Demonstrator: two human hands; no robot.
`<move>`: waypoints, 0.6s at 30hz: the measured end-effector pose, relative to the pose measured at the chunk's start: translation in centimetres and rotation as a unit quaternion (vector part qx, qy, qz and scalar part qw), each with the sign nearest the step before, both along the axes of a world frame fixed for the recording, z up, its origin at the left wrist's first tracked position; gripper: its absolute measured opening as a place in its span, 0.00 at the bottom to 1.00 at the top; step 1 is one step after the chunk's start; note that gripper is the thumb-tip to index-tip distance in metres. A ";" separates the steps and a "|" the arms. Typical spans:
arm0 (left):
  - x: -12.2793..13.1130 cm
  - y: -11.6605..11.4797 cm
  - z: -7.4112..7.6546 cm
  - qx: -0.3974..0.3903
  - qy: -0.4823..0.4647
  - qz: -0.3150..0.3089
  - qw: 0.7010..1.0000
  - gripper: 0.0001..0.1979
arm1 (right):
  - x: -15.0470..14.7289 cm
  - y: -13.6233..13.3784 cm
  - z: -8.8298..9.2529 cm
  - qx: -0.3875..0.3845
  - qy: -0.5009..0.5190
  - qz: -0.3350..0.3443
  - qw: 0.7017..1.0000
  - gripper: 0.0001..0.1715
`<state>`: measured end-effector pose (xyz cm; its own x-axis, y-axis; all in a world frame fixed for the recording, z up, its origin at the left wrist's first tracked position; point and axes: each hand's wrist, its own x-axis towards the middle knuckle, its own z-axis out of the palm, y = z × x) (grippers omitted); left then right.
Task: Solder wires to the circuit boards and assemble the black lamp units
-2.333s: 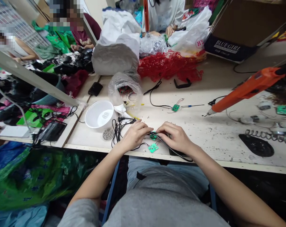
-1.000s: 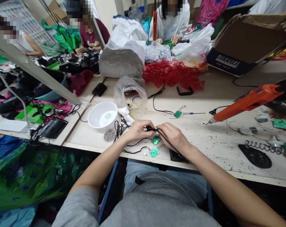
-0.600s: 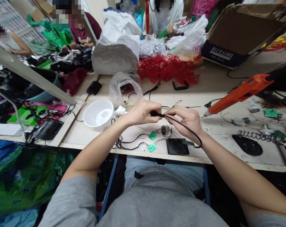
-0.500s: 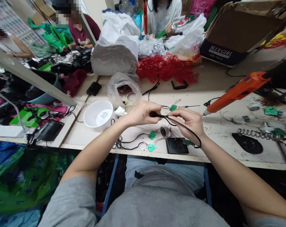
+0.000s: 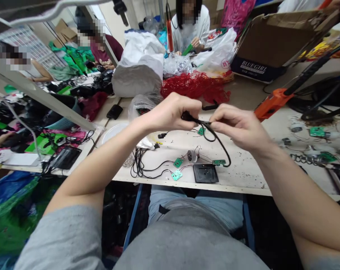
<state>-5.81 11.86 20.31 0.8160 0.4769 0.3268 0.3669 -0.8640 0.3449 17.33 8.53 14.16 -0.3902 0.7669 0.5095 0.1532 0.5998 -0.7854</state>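
Observation:
My left hand [image 5: 183, 112] is closed around a bundled black cable [image 5: 222, 148] above the bench. At the bundle's right end, the fingertips of my right hand [image 5: 234, 123] pinch what looks like a thin tie or wire end, too small to make out. From the bundle the cable loops down to a small green circuit board [image 5: 219, 162]. Below my hands lie a square black plastic housing [image 5: 205, 173], a round speaker-like part [image 5: 192, 156] and two more green boards [image 5: 176, 174] with thin red wires. Black cords [image 5: 141, 165] run left from these boards.
Behind my left forearm are a white bowl [image 5: 110, 133], partly hidden, and a clear plastic bag [image 5: 138, 107]. An orange electric screwdriver [image 5: 273, 103] hangs at right. Red netting [image 5: 192, 88] and a cardboard box [image 5: 282, 48] are at the back. Co-workers sit across and at left.
Both my hands have risen and come nearer, with the cable still held. My right hand has moved slightly right. The view has shifted, and the bowl is now more covered by my left arm.

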 end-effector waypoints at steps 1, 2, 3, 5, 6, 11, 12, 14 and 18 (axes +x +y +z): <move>0.0 -0.1 0.9 -0.003 -0.001 0.018 1.000 0.08 | 0.2 -0.2 0.5 -0.005 0.051 0.005 0.999 0.08; 0.1 -0.4 1.7 -0.005 -0.005 0.039 0.999 0.10 | 0.3 -0.4 0.9 -0.007 0.099 0.011 0.995 0.09; 0.1 -0.6 2.4 -0.006 -0.009 0.060 0.998 0.12 | 0.4 -0.6 1.2 -0.005 0.140 0.016 0.990 0.11; 0.2 -1.3 3.6 0.001 -0.015 0.092 0.996 0.16 | 0.6 -1.1 1.5 0.000 0.200 0.020 0.980 0.15; 0.3 -1.6 4.1 0.008 -0.014 0.100 0.995 0.16 | 0.6 -1.2 1.6 -0.002 0.222 0.021 0.975 0.17; 0.3 -3.4 7.5 0.076 0.009 0.060 0.995 0.14 | -0.3 -1.1 3.0 -0.004 0.159 0.073 0.985 0.25; 0.0 -3.9 8.5 0.093 0.022 0.060 0.994 0.15 | -0.7 -0.9 3.7 0.000 0.105 0.081 0.991 0.25; -0.8 -5.2 10.6 0.132 0.061 0.087 0.986 0.19 | -1.8 -0.6 5.6 0.019 0.037 0.088 0.995 0.23; -3.5 -6.9 15.0 0.159 0.119 0.250 0.947 0.30 | -5.1 -0.8 10.2 0.100 0.150 0.123 0.976 0.18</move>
